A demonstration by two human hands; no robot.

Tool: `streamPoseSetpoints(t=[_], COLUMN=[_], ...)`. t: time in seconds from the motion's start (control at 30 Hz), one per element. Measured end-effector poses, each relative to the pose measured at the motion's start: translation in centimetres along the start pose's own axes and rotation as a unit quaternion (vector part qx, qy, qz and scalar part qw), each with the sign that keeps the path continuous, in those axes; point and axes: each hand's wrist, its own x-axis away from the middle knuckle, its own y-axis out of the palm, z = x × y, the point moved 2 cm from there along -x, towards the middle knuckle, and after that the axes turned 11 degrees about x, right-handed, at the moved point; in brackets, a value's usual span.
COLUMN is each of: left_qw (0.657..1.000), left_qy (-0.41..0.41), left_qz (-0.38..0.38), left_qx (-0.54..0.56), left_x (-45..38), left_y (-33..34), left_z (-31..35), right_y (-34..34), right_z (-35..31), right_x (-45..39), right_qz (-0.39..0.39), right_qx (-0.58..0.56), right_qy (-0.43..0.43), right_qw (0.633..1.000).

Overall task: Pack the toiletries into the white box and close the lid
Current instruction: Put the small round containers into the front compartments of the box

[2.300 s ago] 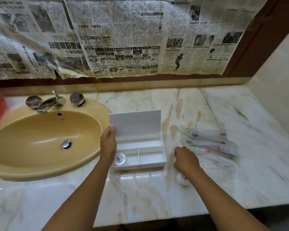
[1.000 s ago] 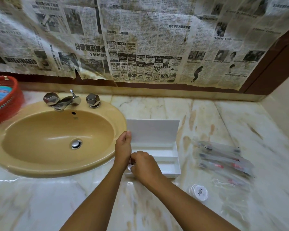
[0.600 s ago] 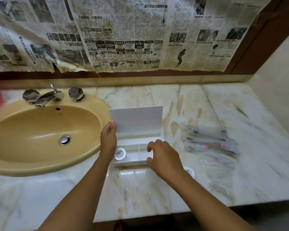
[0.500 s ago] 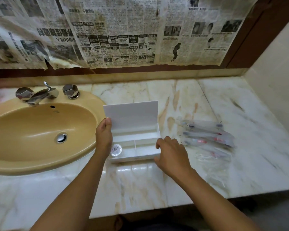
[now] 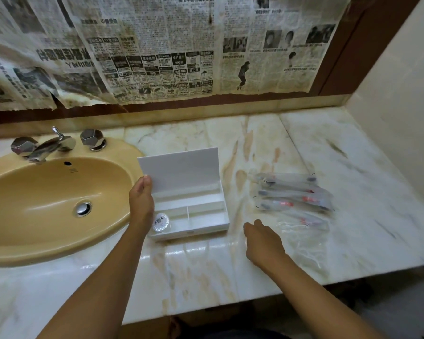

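Observation:
The white box [image 5: 190, 231] stands open on the marble counter, its lid [image 5: 181, 171] upright at the back. A small round white packet [image 5: 161, 222] lies in its front left compartment; the other compartments look bare. My left hand [image 5: 141, 200] grips the box's left side where the lid meets it. My right hand [image 5: 262, 241] hovers palm down over the counter right of the box, fingers curled under and hidden. Several wrapped toothbrushes [image 5: 294, 195] lie further right. A second round packet is not visible.
A yellow sink [image 5: 47, 206] with a chrome tap [image 5: 51, 146] sits left of the box. Crumpled clear wrapping [image 5: 304, 232] lies in front of the toothbrushes. Newspaper covers the wall behind. The counter's front edge [image 5: 230, 302] is near, and a side wall stands at the right.
My right hand left the box, where it set down a round packet, and moved right and toward me over the counter. The second round packet is now hidden. My left hand stayed on the box.

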Motion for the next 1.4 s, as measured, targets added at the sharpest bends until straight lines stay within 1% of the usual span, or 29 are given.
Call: streamPoseSetpoints(t=[0.17,0.27,0.43,0.63,0.7,0.8,0.9,0.97,1.03,1.13,1.3,1.4], left_qw=[1.000,1.000,1.000,1.000,1.000,1.000,1.000,1.000,1.000,1.000,1.000,1.000], left_qy=[-0.001,-0.006,-0.009,-0.014,-0.015,-0.013,-0.009,-0.009,-0.009,-0.013,-0.017,-0.020], left_qz=[0.005,0.004,0.005,0.003,0.002,0.000,-0.001,0.003,0.000,-0.006,-0.015,-0.011], left_qx=[-0.004,0.000,0.006,0.001,-0.004,-0.004,-0.011,-0.015,-0.020,-0.020,-0.015,-0.010], left_x=[0.0,-0.1,-0.1,0.0,-0.1,-0.2,-0.3,-0.4,-0.5,-0.5,-0.3,-0.3], left_y=[0.0,-0.2,0.0,-0.1,-0.2,-0.4,-0.5,-0.7,-0.7,-0.8,-0.7,-0.7], left_z=[-0.1,-0.2,-0.1,0.1,-0.1,-0.1,-0.4,-0.5,-0.6,-0.7,-0.5,-0.4], right_y=[-1.4,-2.1,-3.5,-4.5,-5.3,-7.2,-9.2,-9.9,-9.9,-9.2,-8.1,-8.6], right_z=[-1.0,-1.6,-1.7,-1.9,-2.0,-2.6,-4.8,-7.2,-9.7,-12.9,-15.4,-16.7], right_x=[-1.7,-2.5,-2.6,-2.3,-1.9,-1.2,-0.3,-0.1,-0.2,-0.9,-2.3,-2.6], right_qz=[0.033,0.031,0.019,0.023,0.046,0.105,0.163,0.182,0.182,0.163,0.100,0.087], right_qx=[-0.009,-0.006,0.053,0.049,0.043,0.040,-0.012,-0.035,-0.037,-0.008,0.106,0.154], right_qy=[-0.011,-0.017,-0.010,-0.009,-0.004,-0.014,-0.065,-0.115,-0.160,-0.192,-0.183,-0.186], right_qw=[0.999,0.999,0.998,0.998,0.998,0.994,0.984,0.976,0.970,0.968,0.972,0.967])
